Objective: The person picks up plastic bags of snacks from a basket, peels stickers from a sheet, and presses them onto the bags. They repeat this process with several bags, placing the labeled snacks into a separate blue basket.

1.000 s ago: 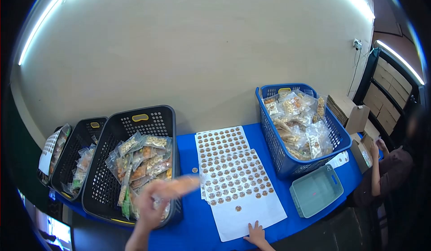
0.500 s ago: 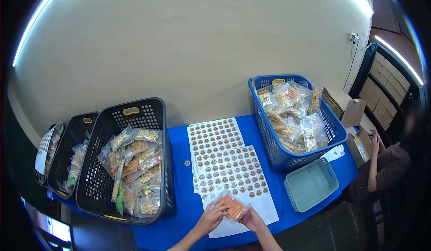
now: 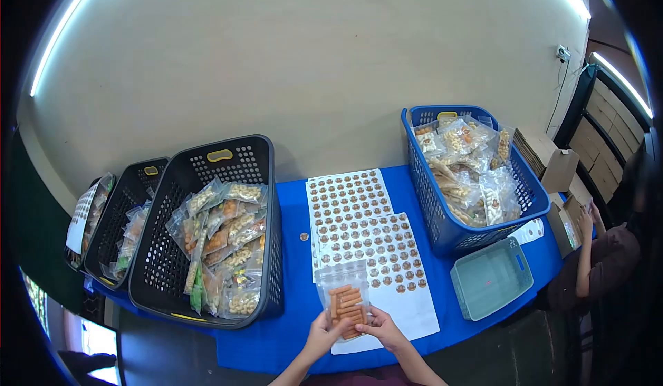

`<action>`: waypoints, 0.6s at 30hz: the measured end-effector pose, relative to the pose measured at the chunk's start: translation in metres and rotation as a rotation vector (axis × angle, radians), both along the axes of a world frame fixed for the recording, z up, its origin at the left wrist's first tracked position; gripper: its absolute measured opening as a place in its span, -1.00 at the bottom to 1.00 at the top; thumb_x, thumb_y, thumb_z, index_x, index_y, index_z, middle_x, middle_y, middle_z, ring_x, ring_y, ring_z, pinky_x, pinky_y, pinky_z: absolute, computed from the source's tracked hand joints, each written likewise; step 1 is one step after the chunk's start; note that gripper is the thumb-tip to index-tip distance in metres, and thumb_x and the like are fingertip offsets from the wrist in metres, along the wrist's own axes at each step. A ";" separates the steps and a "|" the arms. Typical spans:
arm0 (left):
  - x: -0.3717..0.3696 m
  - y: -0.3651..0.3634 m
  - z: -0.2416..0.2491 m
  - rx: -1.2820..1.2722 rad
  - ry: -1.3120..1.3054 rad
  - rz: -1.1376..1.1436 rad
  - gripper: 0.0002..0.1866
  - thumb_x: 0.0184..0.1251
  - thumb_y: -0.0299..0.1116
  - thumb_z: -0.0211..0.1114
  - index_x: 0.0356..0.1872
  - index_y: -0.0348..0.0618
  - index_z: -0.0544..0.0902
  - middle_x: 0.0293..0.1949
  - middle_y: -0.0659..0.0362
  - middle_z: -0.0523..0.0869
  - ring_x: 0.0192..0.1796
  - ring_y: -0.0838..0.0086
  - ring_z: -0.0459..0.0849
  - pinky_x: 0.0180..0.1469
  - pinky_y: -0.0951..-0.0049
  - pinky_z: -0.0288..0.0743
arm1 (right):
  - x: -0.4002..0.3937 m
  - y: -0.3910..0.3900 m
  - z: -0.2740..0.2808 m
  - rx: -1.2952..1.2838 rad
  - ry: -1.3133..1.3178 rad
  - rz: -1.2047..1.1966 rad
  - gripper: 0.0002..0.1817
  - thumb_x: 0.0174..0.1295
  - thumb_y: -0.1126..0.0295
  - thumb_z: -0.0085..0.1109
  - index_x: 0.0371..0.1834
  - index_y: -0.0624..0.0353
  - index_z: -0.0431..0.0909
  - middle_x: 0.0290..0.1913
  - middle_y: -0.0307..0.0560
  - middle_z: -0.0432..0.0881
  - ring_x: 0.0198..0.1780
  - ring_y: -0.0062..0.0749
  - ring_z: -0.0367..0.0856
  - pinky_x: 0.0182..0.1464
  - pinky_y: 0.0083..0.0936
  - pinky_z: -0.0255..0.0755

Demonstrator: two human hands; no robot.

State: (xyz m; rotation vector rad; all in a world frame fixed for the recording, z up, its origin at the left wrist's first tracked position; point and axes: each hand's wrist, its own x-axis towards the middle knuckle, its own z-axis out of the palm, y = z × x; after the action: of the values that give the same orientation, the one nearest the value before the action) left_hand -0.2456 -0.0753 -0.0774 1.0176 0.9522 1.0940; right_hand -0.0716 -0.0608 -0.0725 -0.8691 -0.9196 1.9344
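Note:
A clear zip pouch of orange-brown snack sticks [image 3: 349, 302] is held upright over the front of the sticker sheets. My left hand [image 3: 323, 334] grips its lower left side, thumb across the front. On the lower right side, my right hand [image 3: 383, 329] pinches the pouch, thumb also in front. Beneath and beyond it lie white sheets of round brown stickers [image 3: 390, 244], overlapping one another. One loose round sticker [image 3: 304, 237] sits on the blue cloth left of the sheets.
Left stands a big black basket [image 3: 275, 248] of snack packets, with smaller black baskets [image 3: 148, 172] beyond. A blue basket [image 3: 442, 237] of packets is at right, behind a green-grey tray [image 3: 494, 282]. Another person [image 3: 604, 262] is near cardboard boxes [image 3: 559, 168] at far right.
The pouch has turned from lying tilted to upright, its front facing me. Both hands have shifted to its lower sides. The whole view has moved slightly, so surroundings appear further right.

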 end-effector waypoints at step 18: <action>-0.110 0.012 0.113 0.289 -0.357 0.705 -0.55 0.30 -0.22 0.03 0.13 -0.26 0.25 0.00 0.13 0.44 0.01 0.50 0.47 0.01 0.45 0.41 | 0.074 0.068 -0.187 0.192 -1.628 -0.174 -0.35 0.07 0.28 0.07 0.22 0.02 0.01 -0.25 0.09 0.59 -0.24 -0.03 0.57 -0.16 -0.18 0.35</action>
State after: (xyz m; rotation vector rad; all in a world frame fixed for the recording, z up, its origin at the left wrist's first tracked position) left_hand -0.3557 -0.0633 0.0354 0.6740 0.8891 1.9726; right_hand 0.0020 0.0070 -0.2591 -2.3148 -1.7108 0.6161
